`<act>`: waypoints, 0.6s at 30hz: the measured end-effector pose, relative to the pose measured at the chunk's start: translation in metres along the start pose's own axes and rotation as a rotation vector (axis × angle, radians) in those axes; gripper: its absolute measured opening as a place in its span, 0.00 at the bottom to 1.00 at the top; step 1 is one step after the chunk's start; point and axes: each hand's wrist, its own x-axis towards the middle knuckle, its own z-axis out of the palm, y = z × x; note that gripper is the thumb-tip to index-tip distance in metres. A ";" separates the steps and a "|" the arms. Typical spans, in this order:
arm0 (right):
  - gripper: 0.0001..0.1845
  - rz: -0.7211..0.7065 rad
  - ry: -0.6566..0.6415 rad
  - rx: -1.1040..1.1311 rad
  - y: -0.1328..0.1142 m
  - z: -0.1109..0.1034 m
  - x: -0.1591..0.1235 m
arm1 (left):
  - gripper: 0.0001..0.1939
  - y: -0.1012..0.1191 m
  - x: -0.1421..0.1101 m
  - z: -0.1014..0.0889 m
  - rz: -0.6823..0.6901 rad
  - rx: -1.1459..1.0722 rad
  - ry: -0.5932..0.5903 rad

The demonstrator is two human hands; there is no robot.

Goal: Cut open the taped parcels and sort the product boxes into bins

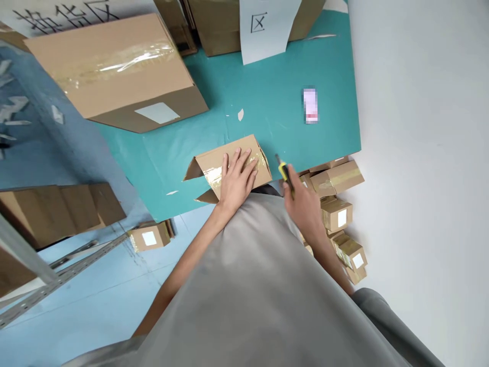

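My left hand (236, 178) lies flat, fingers spread, on top of a small taped cardboard box (214, 163) at the near edge of the teal table (267, 102). The box's left end flaps stand open. To its right, my right hand (303, 204) is closed around a yellow and black utility knife (283, 172), whose tip points up toward the table edge just right of the box.
A large taped carton (114, 71) sits at the table's back left, with more cartons and a paper sign (263, 25) behind. A phone (310, 105) lies on the table. Several small boxes (338, 214) are stacked on the floor to the right; another small box (148, 237) and a metal rack (57, 275) are at left.
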 end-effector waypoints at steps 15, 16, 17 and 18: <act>0.34 0.245 0.115 0.013 0.142 0.135 0.198 | 0.43 -0.044 -0.116 -0.043 -0.671 -0.071 0.616; 0.32 0.163 0.114 0.100 0.135 0.128 0.195 | 0.42 -0.045 -0.117 -0.036 -0.701 -0.123 0.631; 0.30 0.060 0.094 0.220 0.126 0.120 0.189 | 0.41 -0.044 -0.117 -0.030 -0.724 -0.162 0.645; 0.28 -0.055 0.054 0.352 0.115 0.111 0.182 | 0.40 -0.043 -0.115 -0.025 -0.740 -0.187 0.656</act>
